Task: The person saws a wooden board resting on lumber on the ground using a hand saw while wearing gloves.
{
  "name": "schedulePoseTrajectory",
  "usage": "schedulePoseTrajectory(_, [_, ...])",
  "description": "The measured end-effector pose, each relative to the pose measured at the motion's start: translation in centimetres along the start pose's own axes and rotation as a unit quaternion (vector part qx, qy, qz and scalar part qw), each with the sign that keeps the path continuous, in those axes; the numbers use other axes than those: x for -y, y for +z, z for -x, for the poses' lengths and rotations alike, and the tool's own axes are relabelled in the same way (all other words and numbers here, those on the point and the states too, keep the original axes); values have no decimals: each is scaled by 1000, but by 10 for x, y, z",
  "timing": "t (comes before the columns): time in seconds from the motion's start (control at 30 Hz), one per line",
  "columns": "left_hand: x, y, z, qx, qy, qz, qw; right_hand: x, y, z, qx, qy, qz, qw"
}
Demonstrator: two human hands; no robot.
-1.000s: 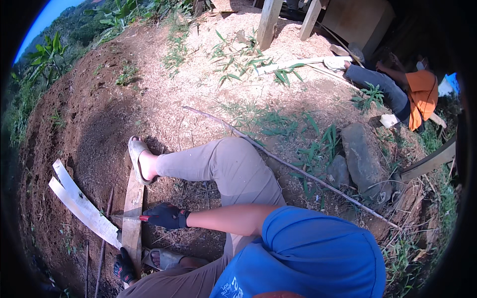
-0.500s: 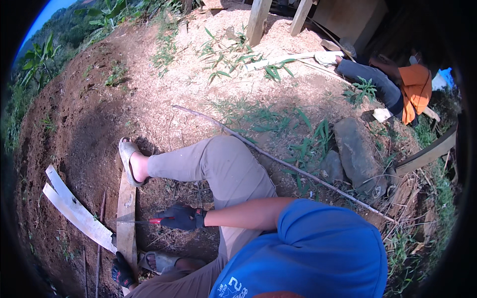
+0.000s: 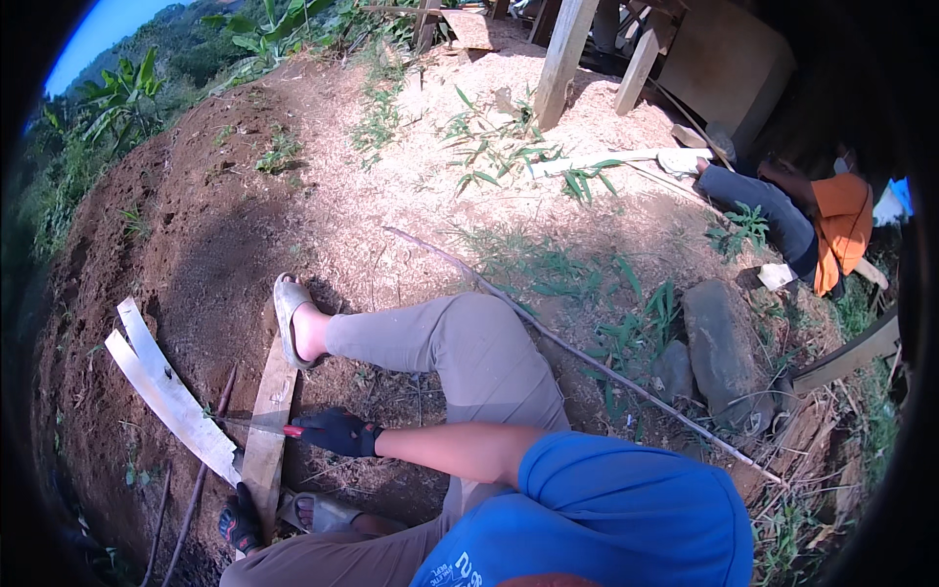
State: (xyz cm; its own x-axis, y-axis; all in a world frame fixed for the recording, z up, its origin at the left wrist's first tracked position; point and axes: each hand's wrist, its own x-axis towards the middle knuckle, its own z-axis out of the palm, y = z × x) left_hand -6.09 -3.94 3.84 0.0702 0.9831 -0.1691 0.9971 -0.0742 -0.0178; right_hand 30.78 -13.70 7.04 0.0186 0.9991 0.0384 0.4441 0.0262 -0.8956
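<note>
On sloping bare earth, the person is sitting with a narrow brown wooden plank point(image 3: 266, 430) lying lengthwise under both sandalled feet, the farther foot point(image 3: 293, 328) pressing its upper end and the nearer foot point(image 3: 318, 511) resting beside its lower end. The right hand point(image 3: 337, 432), wearing a dark glove, is closing firmly around the red handle of a long dark-bladed knife point(image 3: 249, 425). The blade is crossing the plank and its tip is reaching a pale, flat split strip of bamboo-like material point(image 3: 171, 396), which is lying diagonally across the plank's left edge. The left hand point(image 3: 240, 521), also in a dark glove, is pressing down at the lower end of the plank, near where the pale strip ends; whether its fingers are gripping the strip or only bearing on the plank cannot be told.

Likely hazards are judged as follows. The blade is working between the two feet and just above the left hand, so a slip along the smooth strip could carry the edge toward the glove or the nearer foot. The strip is resting on loose soil, so it could shift under pressure. The open sandals are giving little protection.

Farther off, a second person in an orange top point(image 3: 843, 227) is sitting near grey stones point(image 3: 719, 347).
</note>
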Motion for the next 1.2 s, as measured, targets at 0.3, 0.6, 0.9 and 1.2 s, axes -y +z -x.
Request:
schedulePoseTrajectory(0.3, [-2,-1,7,-45,-7,41,998,-35,-34,56,-13,-46,47,998])
schedulePoseTrajectory(0.6, [-13,-2,9,-63,-3,15,998,0,-47,61,1,-26,19,999])
schedulePoseTrajectory(0.9, [1,19,7,-124,79,-12,989,-7,1,-6,-20,-42,84,995])
schedulePoseTrajectory(1.2, [-24,-8,7,-39,13,34,999,-25,1,16,-66,-55,44,995])
